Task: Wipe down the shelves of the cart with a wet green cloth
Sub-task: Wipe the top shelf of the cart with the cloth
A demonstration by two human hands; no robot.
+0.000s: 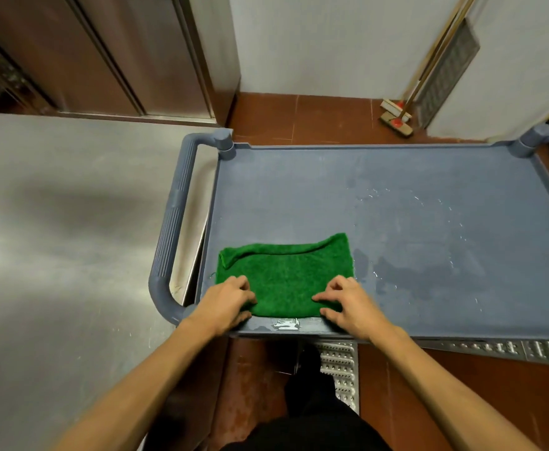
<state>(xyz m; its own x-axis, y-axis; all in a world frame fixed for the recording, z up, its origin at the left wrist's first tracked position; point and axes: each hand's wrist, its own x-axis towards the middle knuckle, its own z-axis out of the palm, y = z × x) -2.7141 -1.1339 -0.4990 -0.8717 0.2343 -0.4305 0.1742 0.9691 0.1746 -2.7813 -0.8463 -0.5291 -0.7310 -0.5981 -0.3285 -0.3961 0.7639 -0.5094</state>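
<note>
A folded green cloth (286,275) lies flat on the near left part of the blue-grey cart's top shelf (396,196). My left hand (226,301) is on the cloth's near left corner, fingers curled and pinching its edge. My right hand (344,304) pinches the near right corner the same way. Wet patches and water drops (429,265) show on the shelf to the right of the cloth. The lower shelves are hidden under the top one.
The cart's handle (172,229) curves on the left, beside a steel counter (55,239). Steel doors stand behind the counter. A broom (396,120) leans at the white wall. Red floor tiles and a metal drain grate (341,372) lie below.
</note>
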